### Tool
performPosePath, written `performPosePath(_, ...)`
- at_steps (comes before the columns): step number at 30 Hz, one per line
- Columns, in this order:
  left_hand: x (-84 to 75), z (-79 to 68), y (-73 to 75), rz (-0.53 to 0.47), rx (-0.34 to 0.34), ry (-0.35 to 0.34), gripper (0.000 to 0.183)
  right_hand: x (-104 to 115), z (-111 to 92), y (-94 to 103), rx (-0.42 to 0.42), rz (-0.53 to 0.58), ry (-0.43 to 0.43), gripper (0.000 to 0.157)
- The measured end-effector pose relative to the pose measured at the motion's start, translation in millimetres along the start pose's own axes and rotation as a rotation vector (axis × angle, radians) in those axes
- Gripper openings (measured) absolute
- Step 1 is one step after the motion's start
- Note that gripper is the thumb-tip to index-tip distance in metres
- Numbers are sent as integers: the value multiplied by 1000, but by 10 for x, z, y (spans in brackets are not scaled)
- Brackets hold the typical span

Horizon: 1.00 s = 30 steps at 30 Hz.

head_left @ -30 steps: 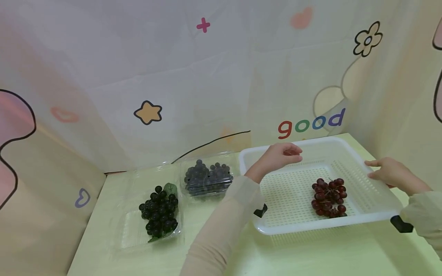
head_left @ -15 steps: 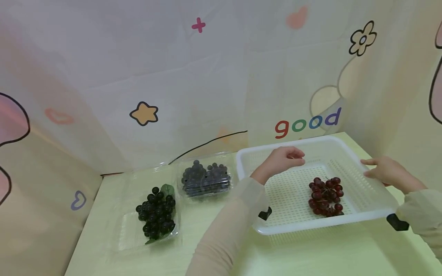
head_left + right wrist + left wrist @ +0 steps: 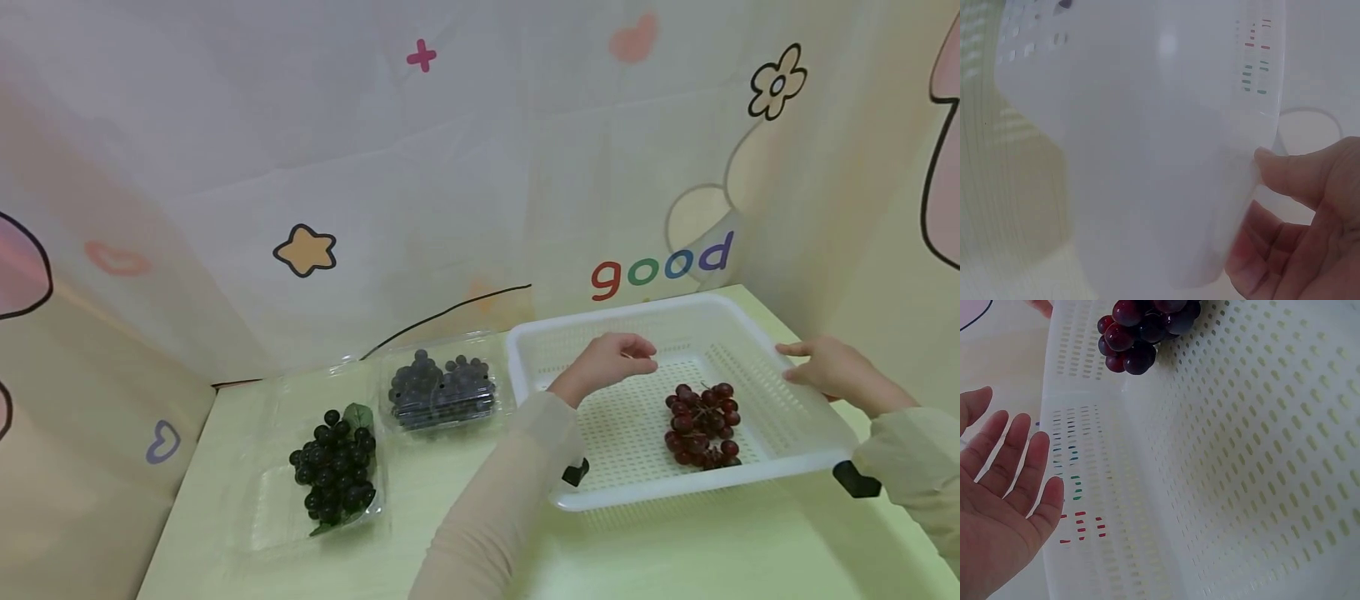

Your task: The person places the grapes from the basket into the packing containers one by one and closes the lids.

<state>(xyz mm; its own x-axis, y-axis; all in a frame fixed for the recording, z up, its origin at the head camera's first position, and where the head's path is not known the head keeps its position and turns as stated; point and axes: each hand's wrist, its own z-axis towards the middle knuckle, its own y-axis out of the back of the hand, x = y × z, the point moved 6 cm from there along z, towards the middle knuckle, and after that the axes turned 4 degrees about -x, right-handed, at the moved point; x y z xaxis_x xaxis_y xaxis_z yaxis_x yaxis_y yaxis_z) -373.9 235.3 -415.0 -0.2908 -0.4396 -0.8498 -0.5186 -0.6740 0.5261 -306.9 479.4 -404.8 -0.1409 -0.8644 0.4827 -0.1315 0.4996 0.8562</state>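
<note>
A white plastic basket with a perforated floor stands at the right of the table, with a bunch of red grapes inside, right of its middle. My right hand grips the basket's right rim; in the right wrist view its thumb lies on the rim and its fingers curl beneath. Over the left part of the basket hovers my left hand, holding nothing. Its fingers are relaxed and spread in the left wrist view, close by the basket's wall.
Left on the table, a bunch of dark grapes lies in an opened clear clamshell box. Behind it, against the basket's left side, stands a closed clear box with more dark grapes. A printed curtain hangs behind.
My left hand has moved slightly to the right and down over the basket. My right hand keeps its hold on the rim. The whole head view has drifted a little to the right.
</note>
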Motion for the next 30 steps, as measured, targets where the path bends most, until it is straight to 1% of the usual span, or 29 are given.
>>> performPosePath(4,36,12,-54,15,3,6,30,-14,-1,0,15,25,-21,61)
performPosePath(8,55,-3,-109,76,25,8,44,-24,8,-7,22,41,-32,62)
performPosePath(11,58,-25,-147,112,46,15,50,-24,11,-10,15,33,-26,61)
performPosePath(15,73,-27,-207,141,68,18,50,-21,6,-9,-2,9,-13,60)
performPosePath(20,113,-4,-307,179,117,33,50,-11,4,8,-4,8,-18,60)
performPosePath(24,140,1,-381,181,161,47,52,-8,4,6,3,24,-29,60)
performPosePath(30,159,9,-451,194,200,61,55,-16,-2,-9,5,35,-34,60)
